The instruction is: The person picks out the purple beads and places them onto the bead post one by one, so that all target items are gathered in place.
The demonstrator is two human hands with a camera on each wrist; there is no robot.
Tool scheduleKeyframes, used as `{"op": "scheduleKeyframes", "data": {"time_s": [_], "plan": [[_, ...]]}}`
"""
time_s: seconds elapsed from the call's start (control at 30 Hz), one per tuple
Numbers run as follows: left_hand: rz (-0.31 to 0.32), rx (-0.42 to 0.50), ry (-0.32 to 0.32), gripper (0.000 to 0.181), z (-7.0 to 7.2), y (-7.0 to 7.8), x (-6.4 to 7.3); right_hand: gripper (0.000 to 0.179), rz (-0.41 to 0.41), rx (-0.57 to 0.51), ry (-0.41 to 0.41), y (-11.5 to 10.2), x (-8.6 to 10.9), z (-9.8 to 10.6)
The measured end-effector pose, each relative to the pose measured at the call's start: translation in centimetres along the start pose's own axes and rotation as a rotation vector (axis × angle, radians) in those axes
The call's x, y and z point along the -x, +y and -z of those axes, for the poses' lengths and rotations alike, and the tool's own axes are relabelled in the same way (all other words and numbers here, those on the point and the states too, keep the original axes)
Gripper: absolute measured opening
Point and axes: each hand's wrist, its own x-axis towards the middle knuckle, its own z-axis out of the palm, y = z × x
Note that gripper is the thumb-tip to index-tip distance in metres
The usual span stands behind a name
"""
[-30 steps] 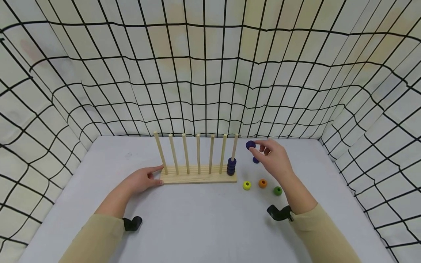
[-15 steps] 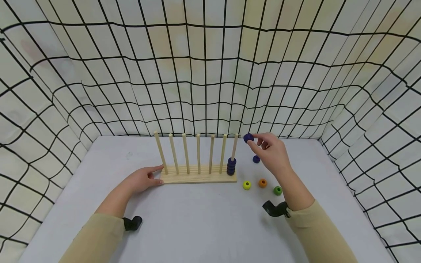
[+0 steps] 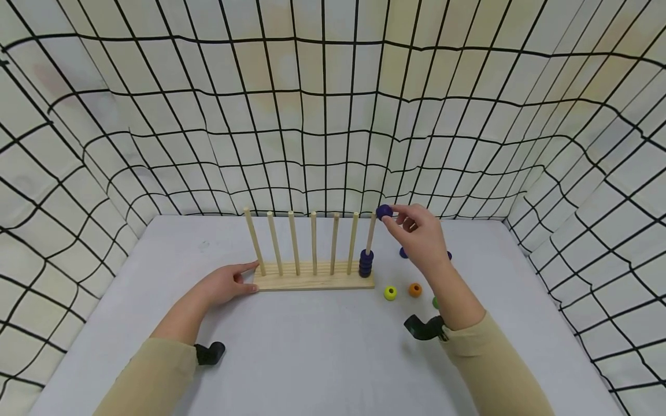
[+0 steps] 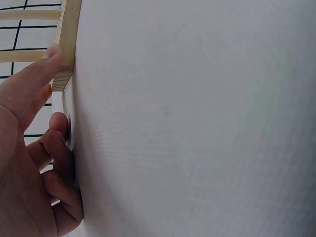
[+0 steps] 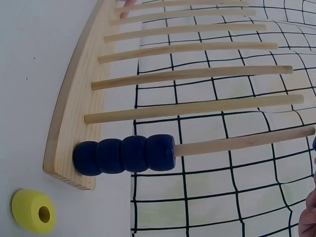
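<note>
In the head view my left hand (image 3: 224, 284) pinches the left end of a wooden peg stand (image 3: 312, 282), thumb on the front edge and index finger behind. The left wrist view shows the thumb lying against the stand's base (image 4: 68, 39). My right hand (image 3: 422, 237) pinches a dark blue bead (image 3: 384, 212) just right of the top of the rightmost peg (image 3: 370, 234). That peg bears several stacked dark blue beads (image 5: 123, 154) at its foot; the other upright pegs are bare. In the right wrist view the held bead (image 5: 314, 143) shows only at the edge.
A yellow bead (image 3: 390, 293), an orange bead (image 3: 415, 290) and a partly hidden green bead (image 3: 436, 302) lie right of the stand. Two loose blue beads, one left (image 3: 403, 252) and one right (image 3: 450, 255), show beside my right hand. Black netting (image 3: 322, 115) surrounds the white table (image 3: 312, 358).
My right hand has lifted the blue bead and carried it left to the rightmost peg's top. Another loose blue bead has come into view behind the hand. The left hand has not moved.
</note>
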Motion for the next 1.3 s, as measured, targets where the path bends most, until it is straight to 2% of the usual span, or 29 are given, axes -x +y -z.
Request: {"op": "scheduleKeyframes", "data": {"time_s": [0.33, 0.67, 1.3], "plan": [[-0.011, 0.007, -0.003, 0.072, 0.1, 0.1, 0.1, 0.039, -0.012, -0.076, -0.004, -0.2, -0.3, -0.5], [0.0, 0.007, 0.003, 0.073, -0.1, -0.1, -0.1, 0.037, 0.005, -0.071, 0.007, -0.4, -0.5, -1.1], [-0.003, 0.009, -0.001, 0.074, -0.2, -0.3, -0.2, 0.034, -0.024, -0.065, -0.016, -0.9, -0.8, -1.6]]}}
